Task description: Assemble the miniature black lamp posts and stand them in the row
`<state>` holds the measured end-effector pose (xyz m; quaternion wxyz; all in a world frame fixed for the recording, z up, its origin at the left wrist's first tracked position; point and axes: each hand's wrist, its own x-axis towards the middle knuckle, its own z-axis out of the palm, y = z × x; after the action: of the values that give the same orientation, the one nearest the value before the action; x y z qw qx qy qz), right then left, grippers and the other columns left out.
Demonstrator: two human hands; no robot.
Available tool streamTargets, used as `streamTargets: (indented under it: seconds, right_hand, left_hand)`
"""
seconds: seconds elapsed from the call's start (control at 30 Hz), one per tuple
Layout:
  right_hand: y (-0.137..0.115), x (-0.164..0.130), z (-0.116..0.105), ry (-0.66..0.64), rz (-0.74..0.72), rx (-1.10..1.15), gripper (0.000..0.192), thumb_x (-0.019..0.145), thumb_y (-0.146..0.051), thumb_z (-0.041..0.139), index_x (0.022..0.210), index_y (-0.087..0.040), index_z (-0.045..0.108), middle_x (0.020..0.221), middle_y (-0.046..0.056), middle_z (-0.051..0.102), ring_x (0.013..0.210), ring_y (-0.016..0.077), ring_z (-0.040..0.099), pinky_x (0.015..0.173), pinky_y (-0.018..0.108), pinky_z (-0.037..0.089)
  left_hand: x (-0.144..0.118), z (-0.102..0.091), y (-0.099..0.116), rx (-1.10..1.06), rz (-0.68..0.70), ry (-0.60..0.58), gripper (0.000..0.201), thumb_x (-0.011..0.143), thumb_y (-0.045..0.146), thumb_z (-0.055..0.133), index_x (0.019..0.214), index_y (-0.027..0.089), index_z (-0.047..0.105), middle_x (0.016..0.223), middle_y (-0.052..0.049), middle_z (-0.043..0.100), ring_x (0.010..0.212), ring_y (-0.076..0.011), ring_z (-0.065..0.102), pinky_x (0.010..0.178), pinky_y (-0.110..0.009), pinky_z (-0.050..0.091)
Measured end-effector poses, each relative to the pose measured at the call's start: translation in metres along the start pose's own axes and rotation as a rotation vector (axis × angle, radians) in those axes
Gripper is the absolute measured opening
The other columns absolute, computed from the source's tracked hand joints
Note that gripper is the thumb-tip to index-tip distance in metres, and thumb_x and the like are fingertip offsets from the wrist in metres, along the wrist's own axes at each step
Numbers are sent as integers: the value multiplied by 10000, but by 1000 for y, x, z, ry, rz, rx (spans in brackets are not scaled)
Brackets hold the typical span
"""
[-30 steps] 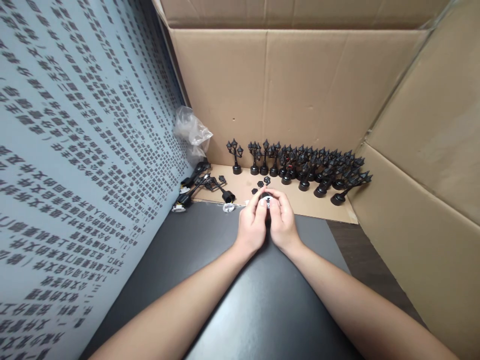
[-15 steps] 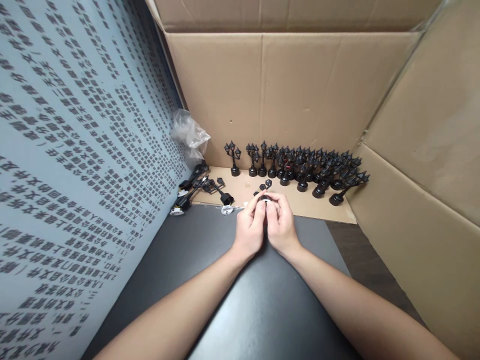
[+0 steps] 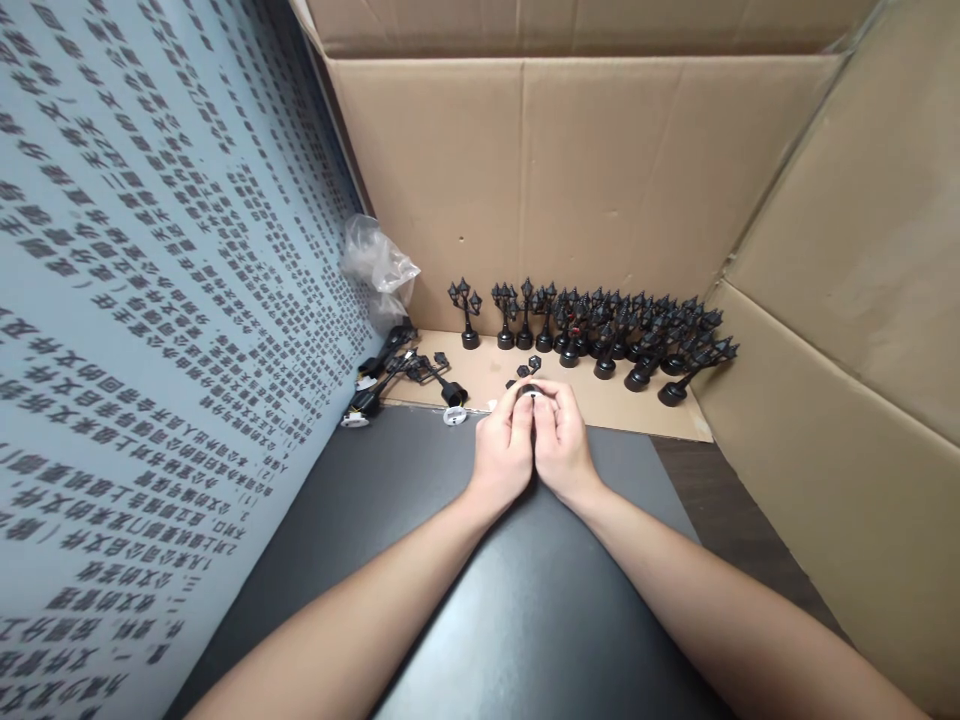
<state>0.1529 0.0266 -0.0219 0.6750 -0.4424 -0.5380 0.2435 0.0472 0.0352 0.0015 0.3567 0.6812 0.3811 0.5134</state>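
Little changed since half a second ago: both hands nudged slightly farther from the body, thumbs drawn closer over the top of the piece, white underside seen earlier now mostly covered. Left hand [image 3: 504, 450] and right hand [image 3: 561, 446] pressed side by side above the dark matte table top [image 3: 465, 590], fingers of both curled together and clamped on a small black plastic lamp base [image 3: 529, 391] held between the fingertips, just at the near edge of the flat brown cardboard sheet [image 3: 487, 375]. Two tiny black lantern heads [image 3: 529, 366] lying loose on the cardboard just beyond the fingertips. Farther back, standing in a crowded row against the tall corrugated cardboard wall [image 3: 600, 170]: many finished black miniature street lamps [image 3: 600, 325], upright at the left end, leaning at the right. To the left, a heap of unassembled black lamp posts with white round discs [image 3: 397, 375], and behind it a crumpled clear plastic bag [image 3: 379, 265]. Along the left side, a slanted grey-blue board printed with dark characters [image 3: 150, 300].
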Motion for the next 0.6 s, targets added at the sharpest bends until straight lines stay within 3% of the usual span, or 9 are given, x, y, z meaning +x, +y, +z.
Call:
streamTargets:
  seconds: [0.3,0.37,0.47,0.53,0.6]
  right_hand:
    - [-4,-1,0,-12,12,31,359,1112,-471,456,1362,-257,599,1398,111,682,1299,256,648,1111,472,537]
    - [-4,-1,0,-11,12,34,374,1111,-481,452,1369,-259,607,1414,107,672,1309,257,639,1110,464,537]
    - [-2,0,-1,-2,44,58,403,1107,-506,442,1383,-256,597,1373,108,683,1199,251,686,1030,435,581]
    - [0,0,-1,-2,70,85,424,1104,-523,431,1400,-258,581,1332,110,695,1104,247,713,946,415,613]
    - [3,0,0,-5,76,101,441,1101,-533,431,1415,-260,578,1317,114,700,1065,250,721,892,403,626]
  left_hand:
    - [0,1,-6,-12,1,5,538,1100,549,452,1523,239,574,1552,-117,618,1440,-263,587,1223,-434,440]
    - [0,1,-7,-59,-36,12,595,1090,597,445,1557,238,530,1467,-127,673,1316,-262,667,1107,-408,527]
    - [2,3,-7,-241,-142,58,674,1074,678,396,1580,236,442,1212,-108,751,884,-195,725,761,-324,576]
    - [4,5,-7,-363,-191,110,619,1058,703,411,1450,232,500,1080,-72,738,706,-142,638,639,-279,522]
    - [7,6,-7,-451,-222,128,525,1035,703,482,1201,214,572,896,-19,680,623,-112,550,594,-245,474]
